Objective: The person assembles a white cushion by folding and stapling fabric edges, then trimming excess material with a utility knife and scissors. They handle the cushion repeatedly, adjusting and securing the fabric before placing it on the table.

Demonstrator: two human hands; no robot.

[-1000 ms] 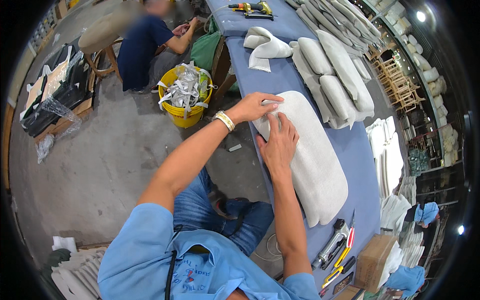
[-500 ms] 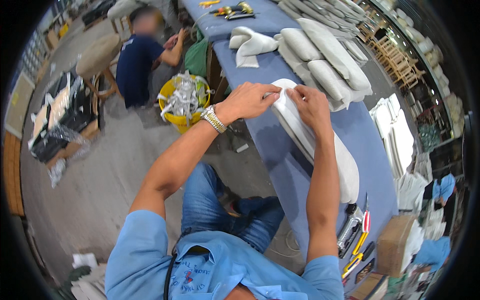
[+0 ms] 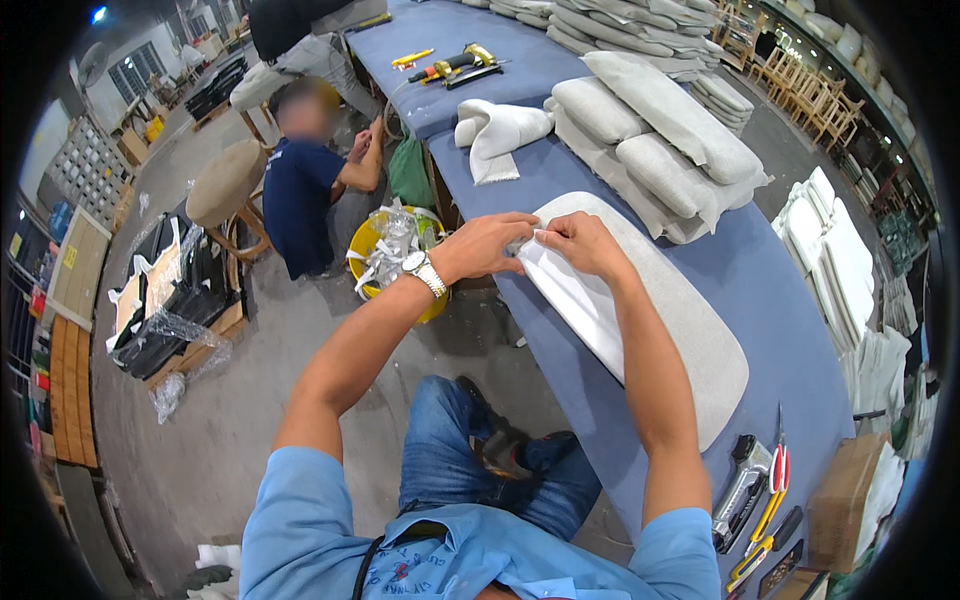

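A long light-grey upholstered pad (image 3: 685, 340) with rounded corners lies on the blue-covered table in front of me. White lining cloth (image 3: 565, 285) shows along its near-left edge. At the pad's far-left corner my left hand (image 3: 490, 247), with a metal watch (image 3: 425, 273) on the wrist, pinches the edge of this cloth. Close beside it, my right hand (image 3: 585, 245) is closed on the white lining with thumb and fingertips. What lies right under the fingertips is partly hidden.
Near the table's front right lie a staple gun (image 3: 742, 490), red-handled scissors (image 3: 778, 470) and a yellow cutter (image 3: 750, 565). Folded grey covers (image 3: 660, 150) are stacked beyond the pad. Left, a person (image 3: 305, 195) crouches by a yellow bucket (image 3: 368, 243) of scraps.
The pad, earlier tipped up and seen narrow, now lies flatter with its broad grey face showing. Both hands have stayed at its far corner. My view has shifted somewhat.
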